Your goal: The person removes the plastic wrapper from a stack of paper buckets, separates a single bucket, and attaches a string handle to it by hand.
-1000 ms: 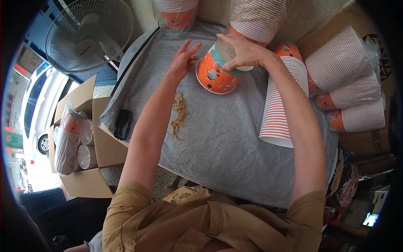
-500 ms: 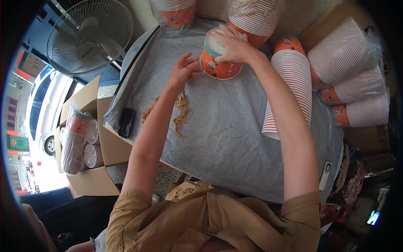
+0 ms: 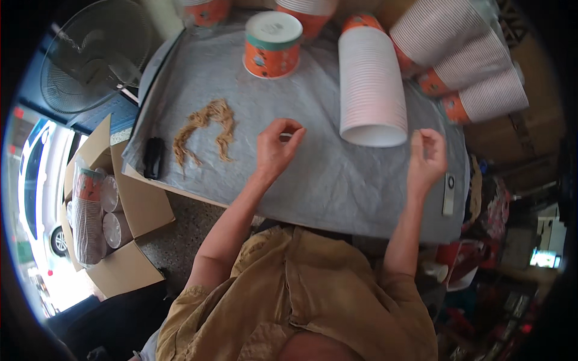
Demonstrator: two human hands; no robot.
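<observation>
An orange paper tub (image 3: 272, 60) with a green band and a white base stands upside down at the back of the grey-covered table. Both hands are away from it. My left hand (image 3: 278, 147) hovers over the middle of the cloth, fingers loosely curled with a gap inside the curl and nothing visible in it. Just off the near right end of a long stack of paper tubs (image 3: 371, 84) is my right hand (image 3: 428, 157). It too is loosely curled around a gap, holding nothing that shows. The stack lies on its side, its white open mouth facing me.
Brown twine (image 3: 208, 123) lies on the cloth (image 3: 313, 180) at left, near a black object (image 3: 154, 157). Bagged tub stacks (image 3: 442, 30) line the back right. A carton (image 3: 144, 207) with more tubs stands left, below a fan (image 3: 90, 57). A pale flat device (image 3: 448, 195) lies at the right edge.
Both hands have let go of the orange tub and drawn back toward me, the right one also moving to the right. The tub stays standing at the back. The whole view has shifted.
</observation>
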